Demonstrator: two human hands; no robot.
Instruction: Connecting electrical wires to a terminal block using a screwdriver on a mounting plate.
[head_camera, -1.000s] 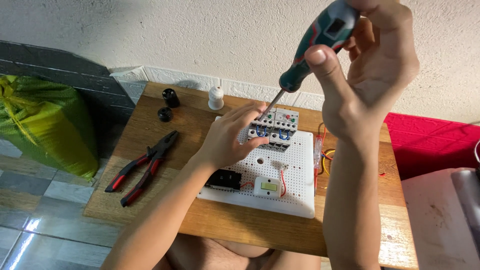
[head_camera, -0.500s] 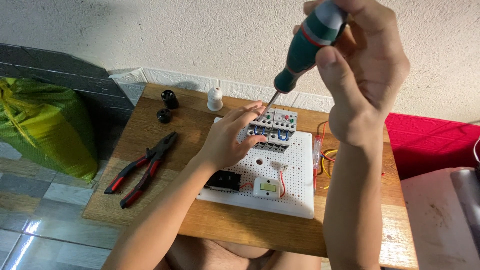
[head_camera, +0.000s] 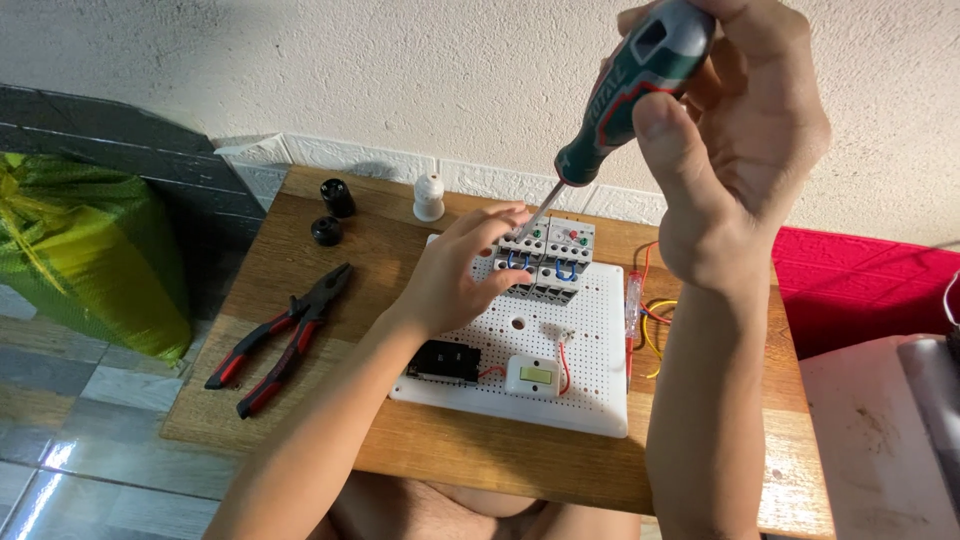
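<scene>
Gripping the thick green and black handle of a screwdriver (head_camera: 625, 85), the right hand (head_camera: 730, 150) is closed around it, with the thumb pressed along the front of the handle and the fingers curled behind. The hand is raised high, close to the camera, and the metal shaft goes down to the left until its tip meets the top of the grey breaker block (head_camera: 545, 258). The left hand (head_camera: 455, 275) lies half open on the left side of this block, its fingers spread and touching the top and the front of it, so it steadies the block but does not close fully around it. The block stands at the far edge of a white perforated board (head_camera: 580, 400), which rests on a wooden table (head_camera: 300, 410). Compared with half a second ago, the right hand has turned a little on the handle and the thumb sits lower on it, while the left hand stays in the same place on the block and the screwdriver tip remains at the same point. The block is directly below and in front of the right hand, well apart from it, joined only by the tool. On the board, nearer to the person, sit a black box (head_camera: 442, 360) and a small white switch (head_camera: 535, 375). Red and black pliers (head_camera: 285, 335) lie on the table to the left of the board.
</scene>
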